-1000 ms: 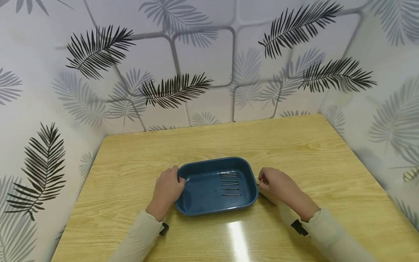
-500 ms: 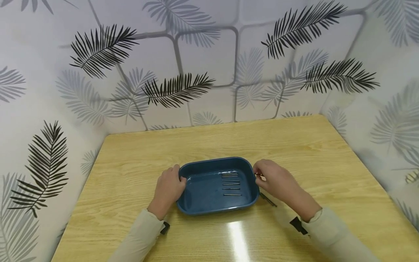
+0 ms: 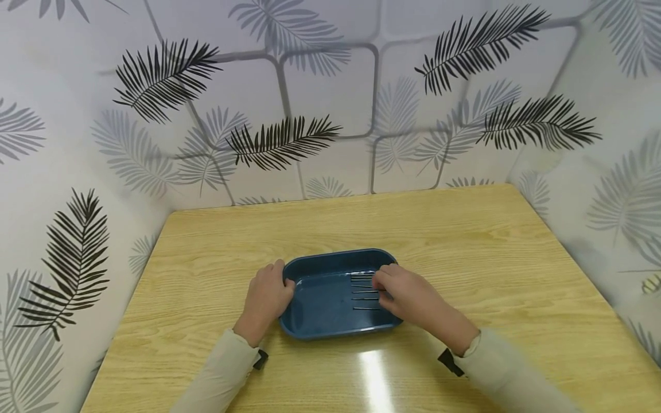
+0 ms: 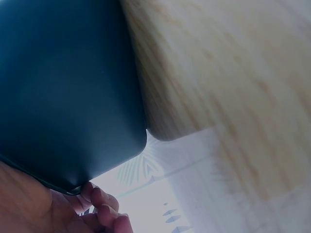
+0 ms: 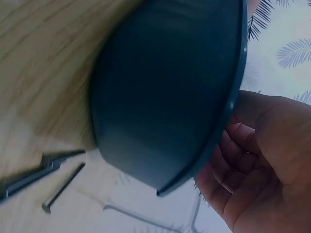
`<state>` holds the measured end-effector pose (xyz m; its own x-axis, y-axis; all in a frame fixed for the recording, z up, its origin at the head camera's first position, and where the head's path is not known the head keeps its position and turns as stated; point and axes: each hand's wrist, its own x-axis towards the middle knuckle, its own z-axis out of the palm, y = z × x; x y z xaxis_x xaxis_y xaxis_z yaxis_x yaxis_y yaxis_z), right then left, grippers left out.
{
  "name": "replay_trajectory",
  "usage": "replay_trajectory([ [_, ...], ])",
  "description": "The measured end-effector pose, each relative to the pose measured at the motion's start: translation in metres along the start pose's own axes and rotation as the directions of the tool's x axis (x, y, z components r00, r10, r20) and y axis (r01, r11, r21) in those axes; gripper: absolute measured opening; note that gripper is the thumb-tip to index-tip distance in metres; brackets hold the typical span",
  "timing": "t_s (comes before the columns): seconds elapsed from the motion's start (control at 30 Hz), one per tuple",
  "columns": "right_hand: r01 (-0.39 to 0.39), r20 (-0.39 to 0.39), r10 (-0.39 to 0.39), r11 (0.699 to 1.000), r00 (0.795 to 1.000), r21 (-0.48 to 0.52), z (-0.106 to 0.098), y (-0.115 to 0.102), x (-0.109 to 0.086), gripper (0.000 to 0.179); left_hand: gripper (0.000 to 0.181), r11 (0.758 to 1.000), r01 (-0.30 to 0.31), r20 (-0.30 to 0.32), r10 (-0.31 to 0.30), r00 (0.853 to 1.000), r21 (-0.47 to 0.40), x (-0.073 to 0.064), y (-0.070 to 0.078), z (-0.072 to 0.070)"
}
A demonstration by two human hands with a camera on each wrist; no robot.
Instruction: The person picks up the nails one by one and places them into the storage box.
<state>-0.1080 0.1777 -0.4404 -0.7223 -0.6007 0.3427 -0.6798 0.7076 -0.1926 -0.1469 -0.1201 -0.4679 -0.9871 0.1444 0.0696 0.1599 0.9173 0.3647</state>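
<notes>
My left hand (image 3: 267, 295) grips the left rim of a dark blue rectangular plastic tray (image 3: 315, 327). In the left wrist view the curled fingers (image 4: 109, 211) of that hand lie at the tray's edge. My right hand (image 3: 413, 295) reaches over the right rim into the tray, fingers bent in a pinch above a column of thin nails (image 3: 365, 308). Whatever lies between its fingertips is hidden in the head view, and the rim covers them in the right wrist view. Several nails lie side by side in the tray's right half, some partly behind my hand.
Outside the tray, a loose nail (image 5: 63, 189) with a flat head and more dark metal pieces (image 5: 31, 179) lie on the table in the right wrist view. The wooden table (image 3: 222, 241) meets a leaf-patterned wall (image 3: 330, 115) behind and at both sides.
My right hand has moved left, from outside the tray's right rim to inside it, bringing a nail seen pinched half a second ago. The left hand stays on the rim.
</notes>
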Motion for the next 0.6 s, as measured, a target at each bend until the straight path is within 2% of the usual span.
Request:
replay_trajectory([
  [0.1,0.011,0.044,-0.012,1.0,0.999,0.02,0.006,-0.006,0.004,0.017,0.026,1.0,0.004,0.001,-0.004,1.0,-0.001,0.001,-0.001,0.0],
  [0.23,-0.009,0.158,0.0,0.999,0.987,0.054,0.013,-0.012,0.008,0.016,0.029,1.0,0.007,0.003,-0.007,1.0,-0.001,0.001,-0.001,0.001],
  [0.4,-0.034,0.295,-0.003,0.992,0.955,0.123,0.019,-0.015,0.013,0.013,0.03,1.0,0.005,0.003,-0.005,1.0,0.0,0.001,-0.001,0.001],
  [0.6,-0.081,0.396,-0.022,0.967,0.918,0.241,0.024,-0.011,0.018,0.01,0.028,1.0,0.0,0.0,0.0,1.0,0.004,0.001,-0.001,0.001],
])
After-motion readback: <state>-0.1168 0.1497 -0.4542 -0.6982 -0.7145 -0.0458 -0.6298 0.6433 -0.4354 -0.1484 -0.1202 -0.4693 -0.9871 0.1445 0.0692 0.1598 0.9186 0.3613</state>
